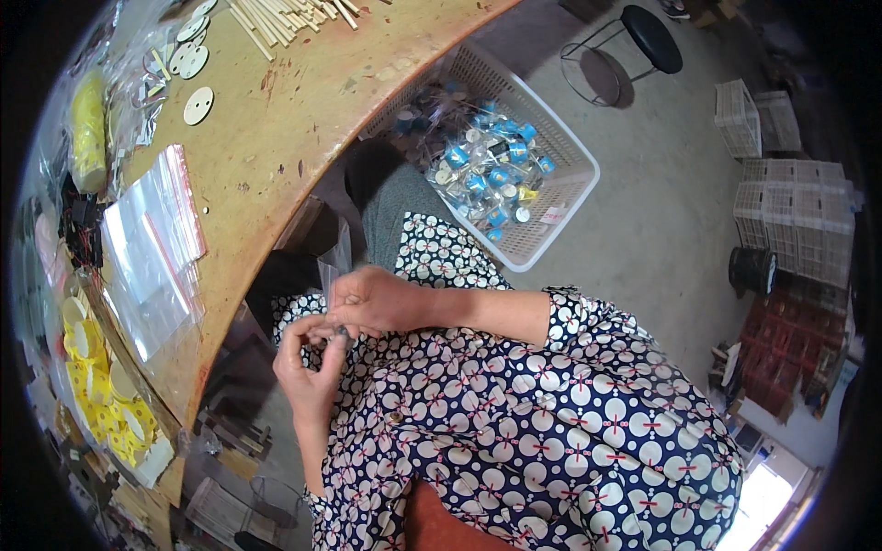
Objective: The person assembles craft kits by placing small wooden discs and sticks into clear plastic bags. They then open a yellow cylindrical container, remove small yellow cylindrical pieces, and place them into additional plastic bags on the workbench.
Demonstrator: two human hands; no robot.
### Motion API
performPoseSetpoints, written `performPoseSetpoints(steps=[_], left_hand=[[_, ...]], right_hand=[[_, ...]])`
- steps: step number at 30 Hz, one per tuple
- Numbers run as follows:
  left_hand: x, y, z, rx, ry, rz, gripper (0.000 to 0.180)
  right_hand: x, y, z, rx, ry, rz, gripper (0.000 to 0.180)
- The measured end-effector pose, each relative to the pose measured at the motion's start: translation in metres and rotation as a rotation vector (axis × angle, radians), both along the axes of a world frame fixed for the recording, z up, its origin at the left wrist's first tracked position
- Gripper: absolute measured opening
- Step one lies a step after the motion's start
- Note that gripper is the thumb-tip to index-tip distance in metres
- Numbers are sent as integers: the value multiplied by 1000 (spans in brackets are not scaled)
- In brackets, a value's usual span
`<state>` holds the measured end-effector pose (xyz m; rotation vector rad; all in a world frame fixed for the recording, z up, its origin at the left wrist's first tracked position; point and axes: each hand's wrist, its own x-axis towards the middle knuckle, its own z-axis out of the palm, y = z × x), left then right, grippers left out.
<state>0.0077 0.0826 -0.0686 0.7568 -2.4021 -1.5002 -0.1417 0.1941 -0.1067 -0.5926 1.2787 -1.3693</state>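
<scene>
Over my lap, beside the curved table edge, both my hands come together around a small clear plastic bag (333,268). The bag sticks up past the closed fingers of my right hand (384,299). My left hand (308,365) is just below, thumb and fingers curled inward and pinching at the bag's lower end. Dark smudges show on the left thumb tip. The fingers hide the lower part of the bag and anything inside it. On the table to the left lies a stack of clear zip bags (147,253) with red strips along their edges.
A white plastic basket (588,170) beyond my knee holds several blue-and-white bagged pieces. Thin wooden sticks (285,20) and pale discs with holes (197,106) lie on the table (276,138). Yellow dotted pieces (96,386) lie at the left. A black stool (650,39) and stacked crates (795,211) stand on the floor.
</scene>
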Motion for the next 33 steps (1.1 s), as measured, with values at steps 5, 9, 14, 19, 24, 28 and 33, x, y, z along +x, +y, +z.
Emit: performPoseSetpoints(steps=[5,9,14,19,24,28,33], left_hand=[[3,7,-6,128,-81,93,9],[8,4,-14,108,-94,126,6],[0,3,-18,-225,-52,144,6],[-1,0,-17,-335,-40,260,4],[1,0,-8,-460,130,-146,10],[8,4,-8,-385,115,-203,12],[11,10,2,-312,82,-138,8]], right_hand=[[2,-1,2,-6,120,-13,23],[-1,0,9,21,121,25,25],[7,-2,5,141,15,10,21],[8,1,4,264,-152,80,24],[-1,3,7,315,-395,16,31],[-5,8,-3,259,-582,-143,33],[-5,13,-15,153,-365,-209,18]])
